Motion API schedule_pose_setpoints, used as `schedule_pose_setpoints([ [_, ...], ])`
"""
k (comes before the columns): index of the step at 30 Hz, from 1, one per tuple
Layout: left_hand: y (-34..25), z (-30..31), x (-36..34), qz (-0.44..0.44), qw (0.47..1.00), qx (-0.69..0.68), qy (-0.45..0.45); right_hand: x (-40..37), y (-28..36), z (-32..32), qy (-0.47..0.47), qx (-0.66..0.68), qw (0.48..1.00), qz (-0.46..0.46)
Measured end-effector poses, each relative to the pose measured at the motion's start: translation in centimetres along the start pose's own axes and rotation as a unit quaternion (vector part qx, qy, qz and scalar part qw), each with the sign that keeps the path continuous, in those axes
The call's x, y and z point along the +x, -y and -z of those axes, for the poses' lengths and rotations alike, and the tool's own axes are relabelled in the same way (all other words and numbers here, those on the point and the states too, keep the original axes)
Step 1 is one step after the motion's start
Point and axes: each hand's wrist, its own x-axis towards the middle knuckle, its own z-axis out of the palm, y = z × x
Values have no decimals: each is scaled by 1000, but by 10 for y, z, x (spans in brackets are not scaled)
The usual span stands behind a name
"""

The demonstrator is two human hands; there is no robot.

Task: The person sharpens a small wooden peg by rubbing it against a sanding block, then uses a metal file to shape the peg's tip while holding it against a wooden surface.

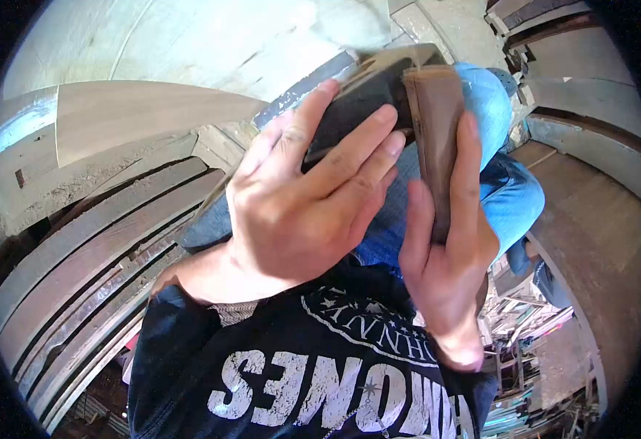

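Note:
My left hand (298,201) is spread across a dark flat block (368,106), back of the hand up, and its fingers grip the block. The block's far edge is tan and smeared by motion. Beside it stands a smooth brown tapered piece (437,110), wide at the top and narrow toward my palm. My right hand (448,256) holds this piece between the thumb on its left and the fingers along its right side. Both things meet close together above my lap, the block's right end right at the brown piece's top left edge.
Blue jeans (514,201) cover my legs under the work. Long boards (108,241) lie stacked on the left. A pale sheet (174,44) spreads at the top. Thin wood offcuts (533,329) litter the lower right, beside a brown panel (591,234).

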Motion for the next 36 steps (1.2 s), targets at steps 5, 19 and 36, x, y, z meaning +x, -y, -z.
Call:
schedule_pose_setpoints([
  [5, 1, 2, 1, 0, 1000, -24, 1, -4, -7, 4, -2, 4, 1000, -16],
  [19, 6, 7, 10, 65, 992, -110, 5, -28, -19, 5, 10, 88, 996, -30],
  [36, 12, 6, 6, 16, 991, -136, -12, -32, -30, 16, 76, 23, 997, -14],
])
